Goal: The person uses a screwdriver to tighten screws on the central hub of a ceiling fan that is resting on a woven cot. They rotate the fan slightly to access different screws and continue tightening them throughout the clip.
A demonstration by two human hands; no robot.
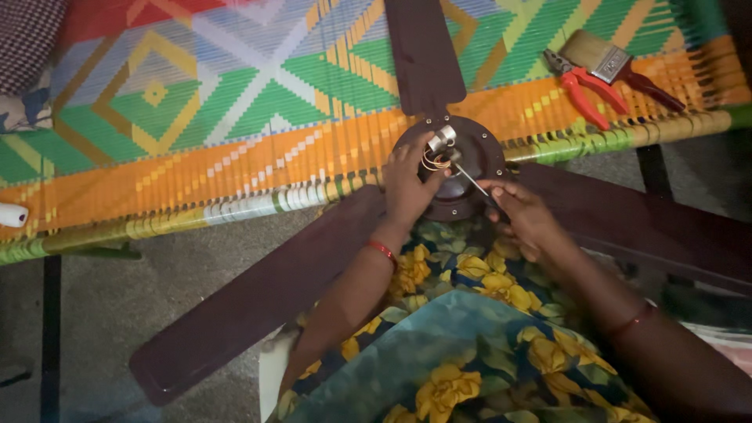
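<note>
A: Where does the ceiling fan (462, 168) sit?

B: Its dark brown round motor housing rests at the edge of a woven cot (235, 117) with green, orange and white patterns, partly over the person's lap in a yellow-flowered cloth (470, 352). 3 blades show: 1 blade (423, 51) lies up across the cot, 1 blade (258, 294) runs down to the left over the grey floor, 1 blade (642, 227) runs off to the right.

A: And the left hand (407, 188)?

B: It lies on the left of the housing, fingers curled up against the short silver shaft (442, 139) and the yellowish wires (435, 160) coiled at its base. A red bangle circles that wrist.

A: The right hand (521, 215)?

B: Fingers pinched narrow around a thin metal tool (470, 178), a slim rod whose tip points at the hub centre. I cannot tell its kind.

A: Anything else nearby?

B: Red-handled pliers (583, 86) and a flat paintbrush (619, 66) lie touching on the cot at top right, well apart from both hands. A small white object (12, 214) sits at the far left edge.
</note>
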